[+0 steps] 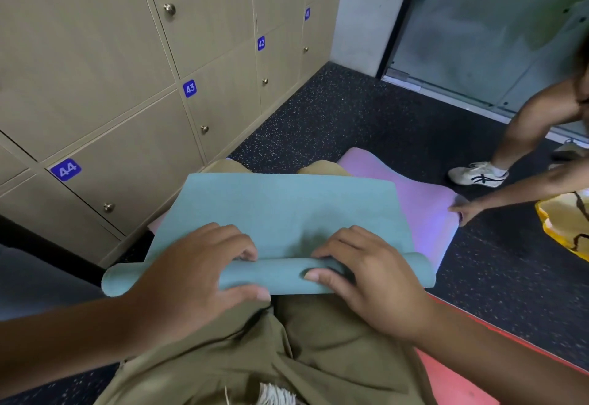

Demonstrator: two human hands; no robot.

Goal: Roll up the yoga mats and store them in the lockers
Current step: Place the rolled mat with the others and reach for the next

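Observation:
A teal yoga mat point(280, 210) lies across my lap, its near end curled into a thin roll point(274, 274). My left hand point(194, 271) grips the roll's left part, fingers over the top and thumb underneath. On the right part my right hand point(366, 274) holds it the same way. A pink-purple mat point(424, 200) lies flat on the floor under the teal one. Beige lockers point(134, 63) numbered 41 to 44 line the wall on the left, all doors closed.
Another person crouches at the right, one hand point(468, 210) touching the pink mat's corner, a white sneaker point(478, 173) behind it. A yellow bag point(564, 223) sits at the right edge. A red mat point(459, 372) lies under my right arm. A glass door point(484, 28) stands at the back.

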